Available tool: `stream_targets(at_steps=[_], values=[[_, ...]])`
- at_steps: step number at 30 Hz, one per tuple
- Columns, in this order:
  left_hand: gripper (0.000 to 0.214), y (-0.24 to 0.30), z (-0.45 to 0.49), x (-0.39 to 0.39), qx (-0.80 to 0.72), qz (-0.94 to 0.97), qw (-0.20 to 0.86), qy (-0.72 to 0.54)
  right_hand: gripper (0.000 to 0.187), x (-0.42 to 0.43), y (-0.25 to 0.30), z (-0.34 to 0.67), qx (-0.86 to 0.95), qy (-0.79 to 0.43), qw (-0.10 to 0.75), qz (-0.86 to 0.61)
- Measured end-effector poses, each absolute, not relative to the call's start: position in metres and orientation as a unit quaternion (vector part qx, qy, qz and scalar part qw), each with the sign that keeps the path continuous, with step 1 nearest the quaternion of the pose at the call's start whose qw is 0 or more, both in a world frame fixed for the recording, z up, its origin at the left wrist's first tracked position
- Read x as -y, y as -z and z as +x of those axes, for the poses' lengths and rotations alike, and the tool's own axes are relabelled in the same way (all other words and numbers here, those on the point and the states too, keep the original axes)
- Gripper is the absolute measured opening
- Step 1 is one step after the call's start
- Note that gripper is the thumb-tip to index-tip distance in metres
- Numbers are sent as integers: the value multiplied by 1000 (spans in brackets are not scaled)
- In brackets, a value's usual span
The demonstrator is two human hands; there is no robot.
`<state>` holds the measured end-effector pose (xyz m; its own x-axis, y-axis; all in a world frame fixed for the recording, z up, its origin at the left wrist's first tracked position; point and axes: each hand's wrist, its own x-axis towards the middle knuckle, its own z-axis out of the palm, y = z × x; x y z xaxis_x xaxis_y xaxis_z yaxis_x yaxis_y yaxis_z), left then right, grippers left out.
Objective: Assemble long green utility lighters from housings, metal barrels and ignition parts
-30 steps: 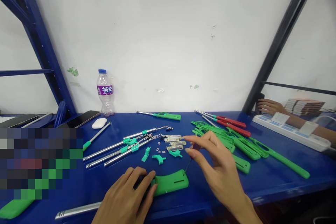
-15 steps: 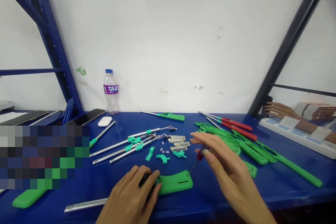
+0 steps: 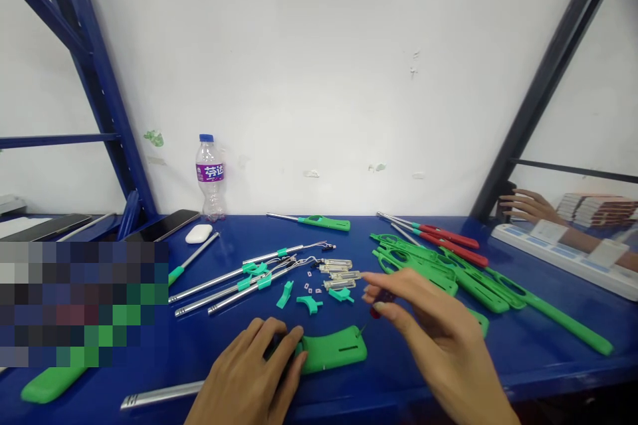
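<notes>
Under my left hand [image 3: 252, 372] lies a green long-reach lighter [image 3: 336, 350], its fingers curled over the middle and pressing it to the table. The lighter's metal tube sticks out to the left below the wrist. My right hand [image 3: 433, 345] pinches the dark red handle of a screwdriver [image 3: 379, 304] between thumb and fingers. The thin shaft slants down to the right end of the lighter's handle, with its tip at the far corner. Behind the lighter are turquoise triggers [image 3: 310, 305] and several clear fuel tanks [image 3: 340, 274].
Several metal tubes [image 3: 214, 279] with wires lie left of centre. Green lighter shells [image 3: 448, 272] and red lighters [image 3: 451, 242] are heaped at the right. A plastic bottle [image 3: 211, 179] stands by the wall, near a white case [image 3: 199, 234]. A power strip [image 3: 568, 259] and another person's hand are far right.
The fingers of my right hand have come down and closed more around the screwdriver's handle. My left hand and the lighter stay in place.
</notes>
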<state>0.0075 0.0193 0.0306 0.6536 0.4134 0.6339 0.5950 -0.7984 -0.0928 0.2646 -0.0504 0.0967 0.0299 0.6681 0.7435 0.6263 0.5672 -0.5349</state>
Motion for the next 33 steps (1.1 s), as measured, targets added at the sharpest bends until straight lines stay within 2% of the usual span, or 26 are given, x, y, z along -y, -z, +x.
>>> stream_targets(at_steps=[3, 6, 9, 16, 22, 24, 29, 33], values=[[30, -28, 5, -20, 278, -901, 143, 300, 36, 50, -96, 259, 692, 12, 551, -466], [31, -28, 4, -20, 278, -901, 149, 297, 38, 54, -97, 258, 703, -12, 534, -471], [32, -31, 7, -19, 275, -897, 161, 306, 35, 56, -98, 261, 693, -37, 552, -462], [42, -41, 14, -18, 258, -884, 198, 336, 28, 42, -97, 259, 677, -10, 574, -462], [42, -42, 13, -17, 255, -882, 195, 345, 12, 80, -105, 293, 615, 109, 567, -537], [41, -39, 11, -18, 253, -883, 194, 345, 13, 90, -101, 310, 563, 137, 572, -581], [34, -23, 4, -27, 261, -891, 188, 321, 9, 66, -67, 327, 622, 166, 527, -555], [40, -14, 1, -30, 293, -868, 182, 356, 23, 35, -42, 325, 657, 170, 434, -593]])
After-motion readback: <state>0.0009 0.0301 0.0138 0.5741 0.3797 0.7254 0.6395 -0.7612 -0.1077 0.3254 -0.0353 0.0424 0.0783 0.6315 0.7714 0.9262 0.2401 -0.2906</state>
